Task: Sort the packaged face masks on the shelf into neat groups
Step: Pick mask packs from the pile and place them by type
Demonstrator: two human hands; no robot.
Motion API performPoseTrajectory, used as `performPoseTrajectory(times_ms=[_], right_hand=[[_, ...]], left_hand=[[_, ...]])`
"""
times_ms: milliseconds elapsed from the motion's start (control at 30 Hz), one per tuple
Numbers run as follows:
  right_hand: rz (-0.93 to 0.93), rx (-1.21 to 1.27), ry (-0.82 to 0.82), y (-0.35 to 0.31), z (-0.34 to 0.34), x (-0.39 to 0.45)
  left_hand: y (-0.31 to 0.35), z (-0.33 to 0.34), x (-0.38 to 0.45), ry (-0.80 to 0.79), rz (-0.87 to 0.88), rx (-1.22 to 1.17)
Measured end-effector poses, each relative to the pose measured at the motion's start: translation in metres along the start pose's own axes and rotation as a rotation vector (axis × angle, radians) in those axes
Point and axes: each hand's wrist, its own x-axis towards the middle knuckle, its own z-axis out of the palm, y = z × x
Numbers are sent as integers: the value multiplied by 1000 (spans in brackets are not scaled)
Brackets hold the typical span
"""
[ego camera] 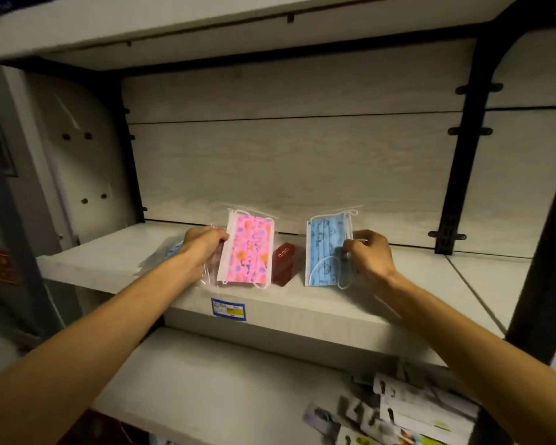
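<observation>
I saw the left hand (203, 245) pinching the left edge of a pink mask packet (247, 250), fingers curled round it, holding it upright over the shelf (302, 303). The right hand (369, 252) pinched the right edge of a blue mask packet (326, 250) likewise. A red box (286, 261) lay on the shelf between them. Another blue packet (173, 250) showed behind the left wrist.

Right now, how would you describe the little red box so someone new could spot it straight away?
Look at the middle shelf, near its front edge. The red box lies there between the pink mask pack and the blue mask pack. It is the only solid red thing among flat clear packets.
</observation>
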Motion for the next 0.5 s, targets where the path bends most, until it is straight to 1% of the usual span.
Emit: performPoseTrajectory(times_ms=[133,233,367,500], right_hand=[[15,48,12,-9,14,17],[26,112,4,-16,40,25],[76,192,4,-29,99,29],[102,227,-100,-40,172,28]], left_hand=[[3,0,30,-46,54,-18],[4,-19,62,-61,77,4],[7,-65,113,-26,119,48],[7,-127,164,53,175,162]])
